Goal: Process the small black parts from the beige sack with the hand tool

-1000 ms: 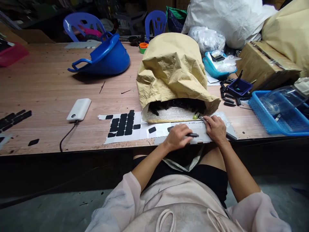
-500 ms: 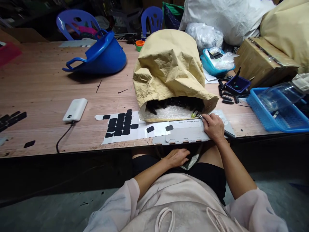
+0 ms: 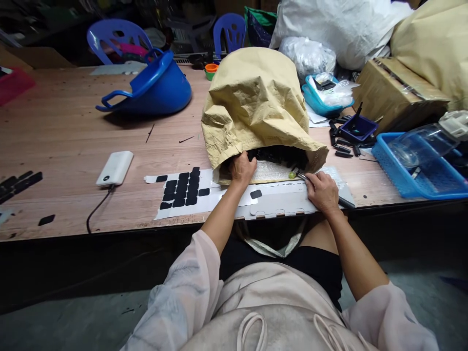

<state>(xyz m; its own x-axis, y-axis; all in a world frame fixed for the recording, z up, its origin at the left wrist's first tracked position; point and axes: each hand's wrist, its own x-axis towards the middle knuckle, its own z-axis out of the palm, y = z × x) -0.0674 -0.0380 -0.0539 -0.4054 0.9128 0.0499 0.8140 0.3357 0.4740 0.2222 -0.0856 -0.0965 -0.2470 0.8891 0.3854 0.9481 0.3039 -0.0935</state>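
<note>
My left hand (image 3: 242, 168) is at the mouth of a crumpled tan sack (image 3: 256, 112) that lies open towards me. Its fingertips reach in among dark pieces (image 3: 278, 155), so their grip is hidden. My right hand (image 3: 324, 191) lies on a grey flat board (image 3: 281, 207) at the table edge. It is closed around a slim tool with a dark handle (image 3: 345, 202) and a metal front end. A small yellow-green piece (image 3: 292, 174) shows at that end, by the sack's lip. Left of the sack, black rounded stickers (image 3: 187, 187) sit in rows on a white sheet.
A white power bank (image 3: 115, 168) with a black cable lies to the left. Behind it a blue basin (image 3: 161, 87) rests tilted. On the right stand a blue basket (image 3: 413, 180), a small purple tray (image 3: 358, 127) among black parts, and a cardboard box (image 3: 398, 92).
My left hand has risen from my lap, over the table edge, into the sack's mouth. My right hand keeps its hold on the tool in nearly the same place.
</note>
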